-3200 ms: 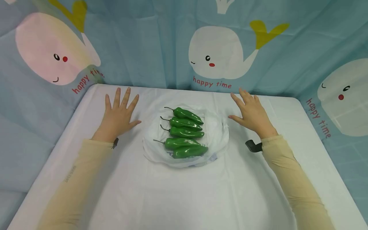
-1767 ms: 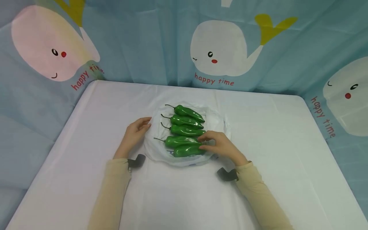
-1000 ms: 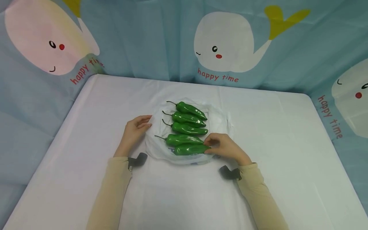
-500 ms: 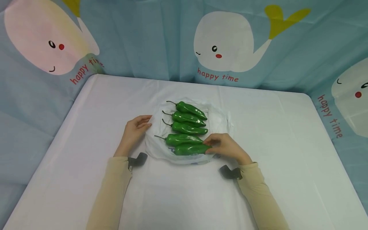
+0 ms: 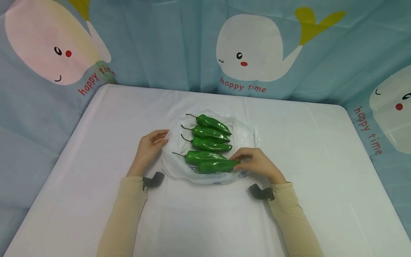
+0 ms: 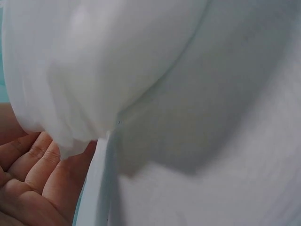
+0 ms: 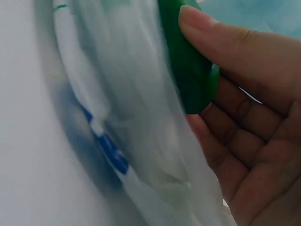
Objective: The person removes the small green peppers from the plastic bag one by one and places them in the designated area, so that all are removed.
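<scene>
Several green peppers lie in a row on a white plastic bag (image 5: 245, 132) in the head view. My right hand (image 5: 258, 164) pinches the tip of the nearest pepper (image 5: 213, 166), thumb on its near side; in the right wrist view the right hand (image 7: 263, 113) holds that dark green pepper (image 7: 188, 70) beside the bag's edge (image 7: 136, 94). At the bag's left edge, my left hand (image 5: 149, 148) pinches the plastic between thumb and fingers. The left wrist view shows the left hand (image 6: 37, 183) partly hidden behind the bag (image 6: 94, 61).
A white-covered table (image 5: 199, 221) bears everything. Behind it hangs a blue curtain (image 5: 154, 50) with whale prints. A dark wrist-camera mount sits at each sleeve cuff.
My right hand has moved slightly to the right, and the nearest pepper has shifted right with it. Earlier both hands were spread apart above the table; the left now stays at the bag's edge.
</scene>
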The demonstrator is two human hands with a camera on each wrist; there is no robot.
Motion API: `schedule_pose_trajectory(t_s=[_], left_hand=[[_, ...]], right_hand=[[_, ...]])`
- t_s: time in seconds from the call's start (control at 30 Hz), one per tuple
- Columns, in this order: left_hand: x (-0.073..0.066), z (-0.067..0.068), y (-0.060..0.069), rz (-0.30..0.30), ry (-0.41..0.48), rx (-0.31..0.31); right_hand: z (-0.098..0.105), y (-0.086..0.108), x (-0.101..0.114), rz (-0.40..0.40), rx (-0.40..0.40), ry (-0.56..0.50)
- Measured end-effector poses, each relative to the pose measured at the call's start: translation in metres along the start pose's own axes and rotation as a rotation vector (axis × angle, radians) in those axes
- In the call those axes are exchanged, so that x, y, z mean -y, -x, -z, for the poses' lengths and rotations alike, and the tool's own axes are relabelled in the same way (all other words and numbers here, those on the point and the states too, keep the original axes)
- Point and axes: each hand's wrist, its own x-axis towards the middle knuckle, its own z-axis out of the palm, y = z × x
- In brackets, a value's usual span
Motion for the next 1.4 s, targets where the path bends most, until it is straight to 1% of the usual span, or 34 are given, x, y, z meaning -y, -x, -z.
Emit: schedule_pose_trajectory(t_s=[0.3, 0.57, 0.73, 0.8, 0.87, 0.97, 1.03, 1.1, 1.2, 1.4], left_hand=[[0.004, 0.002, 0.002, -0.007, -0.006, -0.013], [0.008, 0.007, 0.002, -0.008, -0.04, -0.04], [0.008, 0.012, 0.002, -0.013, -0.037, -0.041], [0.008, 0.015, 0.002, -0.011, -0.037, -0.042], [0.007, 0.018, 0.003, -0.008, -0.039, -0.042], [0.006, 0.022, 0.003, 0.006, -0.043, -0.044], [0.006, 0.025, 0.004, 0.015, -0.044, -0.045], [0.006, 0.026, 0.003, 0.024, -0.04, -0.047], [0.008, 0.027, 0.003, 0.018, -0.03, -0.04], [0.01, 0.023, 0.001, 0.013, -0.001, 0.005]], right_hand=[[0.001, 0.0, -0.002, -0.006, -0.032, -0.062], [0.0, -0.002, -0.003, 0.013, -0.165, -0.068], [0.002, -0.005, 0.002, -0.028, -0.229, -0.052], [0.004, -0.006, 0.004, -0.041, -0.252, -0.053], [0.005, -0.007, 0.015, -0.052, -0.269, -0.053], [0.008, -0.011, 0.021, -0.054, -0.291, -0.068], [0.009, -0.014, 0.023, -0.047, -0.305, -0.067], [0.011, -0.018, 0.017, -0.02, -0.323, -0.068], [0.013, -0.022, 0.016, 0.013, -0.356, -0.06], [0.019, -0.025, 0.014, 0.021, -0.428, -0.065]])
